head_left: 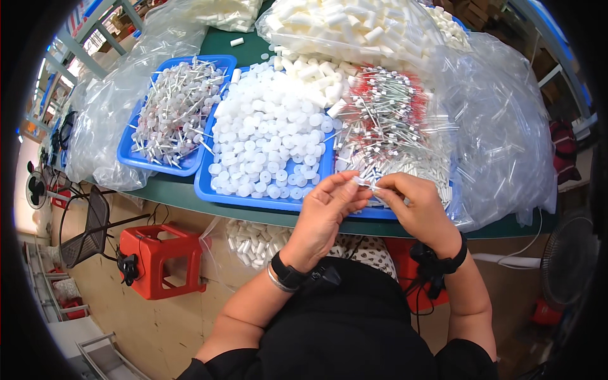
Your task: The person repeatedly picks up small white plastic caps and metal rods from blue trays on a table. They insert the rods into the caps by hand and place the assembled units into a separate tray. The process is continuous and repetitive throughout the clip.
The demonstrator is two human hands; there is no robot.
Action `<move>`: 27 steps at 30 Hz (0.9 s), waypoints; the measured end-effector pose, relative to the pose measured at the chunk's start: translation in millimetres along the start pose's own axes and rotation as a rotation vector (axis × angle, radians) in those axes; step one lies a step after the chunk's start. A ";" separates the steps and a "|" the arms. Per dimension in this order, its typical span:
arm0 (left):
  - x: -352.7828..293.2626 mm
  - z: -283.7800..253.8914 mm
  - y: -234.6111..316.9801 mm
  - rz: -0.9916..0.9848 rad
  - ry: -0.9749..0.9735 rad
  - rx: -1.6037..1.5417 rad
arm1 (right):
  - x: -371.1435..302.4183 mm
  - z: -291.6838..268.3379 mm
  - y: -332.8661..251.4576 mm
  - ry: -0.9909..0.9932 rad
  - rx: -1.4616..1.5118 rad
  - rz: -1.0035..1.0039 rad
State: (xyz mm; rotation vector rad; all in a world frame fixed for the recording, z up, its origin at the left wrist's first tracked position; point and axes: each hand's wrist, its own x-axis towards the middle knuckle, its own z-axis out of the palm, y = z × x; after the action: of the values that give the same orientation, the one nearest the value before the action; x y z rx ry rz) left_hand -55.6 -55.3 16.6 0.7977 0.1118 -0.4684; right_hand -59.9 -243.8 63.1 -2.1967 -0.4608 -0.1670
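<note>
My left hand (326, 218) and my right hand (419, 206) meet above the front edge of a blue tray. Between their pinched fingertips is a small whitish plastic piece (363, 182), partly covered by the fingers, its exact kind too small to make out. Just beyond the hands lie thin metal-coloured sticks with white ends and red bristles (392, 104), like small brushes. Short white tubes (415, 166) are heaped near my right hand. Translucent round plastic caps (269, 145) fill the blue tray (250, 201) to the left of my left hand.
Another blue tray (190, 168) at the left holds a pile of cap-and-stem pieces (177, 111). Cream foam-like cylinders (354, 25) are heaped at the back. A clear bag of thin tubes (506, 136) lies at the right. A red stool (158, 259) stands below the green table (272, 217).
</note>
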 end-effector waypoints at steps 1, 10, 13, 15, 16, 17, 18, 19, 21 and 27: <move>-1.2 2.2 -1.3 -0.022 -0.013 0.006 | 0.2 1.1 -2.9 -0.034 0.092 0.087; -5.3 -4.8 0.5 0.013 -0.053 0.099 | 4.5 3.5 -15.3 -0.216 0.417 0.423; -3.0 -13.7 19.9 0.102 -0.021 0.090 | 3.4 6.2 -22.5 -0.165 0.224 0.275; 4.5 -22.0 48.1 0.255 0.077 0.034 | 5.9 2.7 -22.2 -0.081 0.150 0.165; 13.6 -41.4 69.1 0.377 0.091 -0.024 | 5.2 -2.1 -21.4 -0.027 0.110 0.114; 20.2 -54.9 97.3 0.503 0.125 -0.137 | 6.5 -9.5 -19.5 -0.020 0.099 0.100; 31.8 -83.6 128.7 0.621 0.011 -0.141 | 6.6 -15.8 -15.4 0.003 0.097 0.117; 36.6 -108.8 162.5 0.639 0.057 -0.149 | 6.6 -21.8 -10.4 0.025 0.095 0.131; 37.6 -121.8 204.5 0.567 0.169 -0.335 | 4.8 -32.7 -1.9 0.074 0.094 0.182; 18.1 -77.1 131.7 0.439 0.158 0.375 | -3.7 -50.2 11.9 0.118 -0.120 0.266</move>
State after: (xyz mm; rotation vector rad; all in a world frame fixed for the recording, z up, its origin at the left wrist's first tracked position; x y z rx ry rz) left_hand 25.1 72.4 45.1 1.1930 -0.0086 -0.0054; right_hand -56.7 -290.8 84.5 -2.3254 -0.0929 -0.1821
